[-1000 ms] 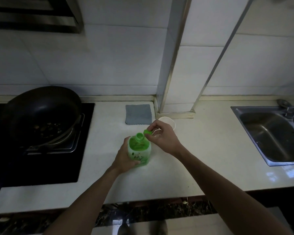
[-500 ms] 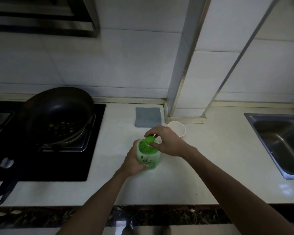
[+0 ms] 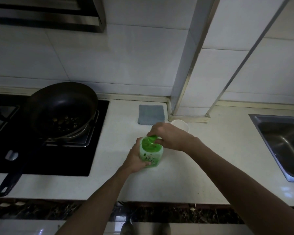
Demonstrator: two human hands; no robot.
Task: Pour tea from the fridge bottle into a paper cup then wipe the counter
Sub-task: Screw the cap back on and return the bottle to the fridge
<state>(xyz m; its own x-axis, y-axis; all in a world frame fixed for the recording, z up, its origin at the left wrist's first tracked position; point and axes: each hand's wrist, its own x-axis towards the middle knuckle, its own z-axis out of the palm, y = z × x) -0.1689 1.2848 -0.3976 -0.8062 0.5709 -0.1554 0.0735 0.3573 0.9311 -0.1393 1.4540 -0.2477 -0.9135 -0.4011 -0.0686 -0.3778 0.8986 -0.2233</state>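
Note:
A green tea bottle (image 3: 151, 152) stands upright on the white counter (image 3: 202, 167). My left hand (image 3: 136, 158) wraps around its left side. My right hand (image 3: 168, 137) pinches the green cap (image 3: 152, 139), which sits on the bottle's neck. Just behind my right hand stands a white paper cup (image 3: 181, 125), partly hidden by the hand. A folded grey cloth (image 3: 151, 114) lies flat on the counter near the wall, to the left of the cup.
A black pan (image 3: 61, 107) with food scraps sits on the dark hob (image 3: 58, 160) at the left, its handle pointing toward the counter's front edge. A steel sink (image 3: 283, 141) is sunk in at the right. A tiled pillar (image 3: 193, 65) juts out behind the cup.
One second ago my right hand held the cap just off the bottle's open mouth. It has since set the cap on the neck and grips it there. The bottle stays put.

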